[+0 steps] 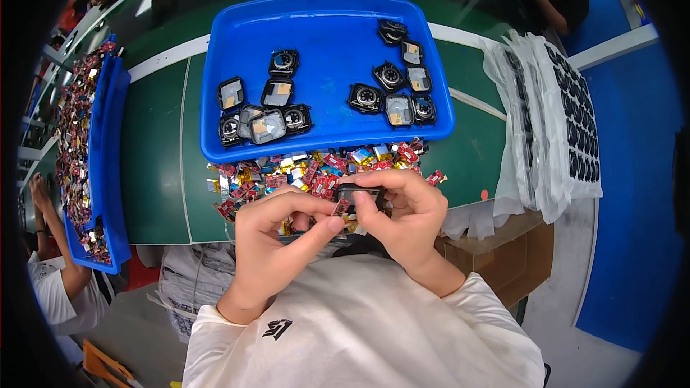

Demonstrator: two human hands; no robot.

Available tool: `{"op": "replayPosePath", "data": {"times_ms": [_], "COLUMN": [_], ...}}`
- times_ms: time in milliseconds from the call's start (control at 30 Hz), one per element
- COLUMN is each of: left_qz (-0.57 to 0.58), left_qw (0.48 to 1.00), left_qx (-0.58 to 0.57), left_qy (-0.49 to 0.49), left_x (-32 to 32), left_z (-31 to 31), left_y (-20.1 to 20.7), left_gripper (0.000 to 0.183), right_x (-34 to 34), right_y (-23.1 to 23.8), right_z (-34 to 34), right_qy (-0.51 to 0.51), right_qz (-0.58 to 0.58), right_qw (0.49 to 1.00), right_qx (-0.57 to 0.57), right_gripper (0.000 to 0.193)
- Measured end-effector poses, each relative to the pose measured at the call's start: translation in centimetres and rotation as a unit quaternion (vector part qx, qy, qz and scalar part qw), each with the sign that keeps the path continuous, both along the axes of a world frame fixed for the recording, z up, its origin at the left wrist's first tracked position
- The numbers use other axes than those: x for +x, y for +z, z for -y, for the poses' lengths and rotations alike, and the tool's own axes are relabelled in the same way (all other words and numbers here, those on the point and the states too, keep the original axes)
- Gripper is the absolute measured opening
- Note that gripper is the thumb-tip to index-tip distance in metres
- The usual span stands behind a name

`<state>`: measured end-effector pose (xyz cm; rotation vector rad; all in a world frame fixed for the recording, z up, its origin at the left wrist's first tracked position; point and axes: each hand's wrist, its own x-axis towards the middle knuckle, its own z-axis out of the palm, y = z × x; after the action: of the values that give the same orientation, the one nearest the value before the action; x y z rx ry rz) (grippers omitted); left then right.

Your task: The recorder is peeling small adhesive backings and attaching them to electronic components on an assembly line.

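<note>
Close in front of my chest, both hands meet over the near edge of the table. My right hand (407, 217) grips a black watch case (348, 188), its thumb pressed on the case and its fingers around the far side. Between the thumb and forefinger of my left hand (269, 237) is a small red circuit board (342, 207), held right against the case. Whether the board is still joined to the case, I cannot tell. Just beyond my hands lies a pile of red circuit boards with silver and yellow battery pieces (316, 172).
A blue tray (330, 11) with several watch cases stands behind the pile on the green table (154, 158). At left is a blue bin (108, 151) of red boards. Stacked trays of black parts (575, 122) stand at right, above a cardboard box (514, 259). Other people work nearby.
</note>
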<state>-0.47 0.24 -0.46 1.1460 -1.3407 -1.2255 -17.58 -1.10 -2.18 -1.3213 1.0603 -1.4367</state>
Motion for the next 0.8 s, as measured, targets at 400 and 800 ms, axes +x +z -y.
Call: {"op": "replayPosePath", "data": {"times_ms": [400, 800], "left_qz": [-0.151, 0.106], "left_qw": [0.984, 0.993], "left_qx": [0.092, -0.056], "left_qy": [0.027, 0.022], "left_x": [-0.9, 0.3], "left_z": [-0.1, 1.3], "left_y": [-0.9, 0.6], "left_gripper": [0.010, 0.009], "right_x": [0.0, -0.4], "right_y": [-0.4, -0.3], "right_z": [-0.1, -0.7], "right_qy": [0.021, 0.070], "right_qz": [-0.096, -0.052], "right_qw": [0.989, 0.996], "right_qx": [-0.109, -0.033], "right_gripper": [0.019, 0.022]}}
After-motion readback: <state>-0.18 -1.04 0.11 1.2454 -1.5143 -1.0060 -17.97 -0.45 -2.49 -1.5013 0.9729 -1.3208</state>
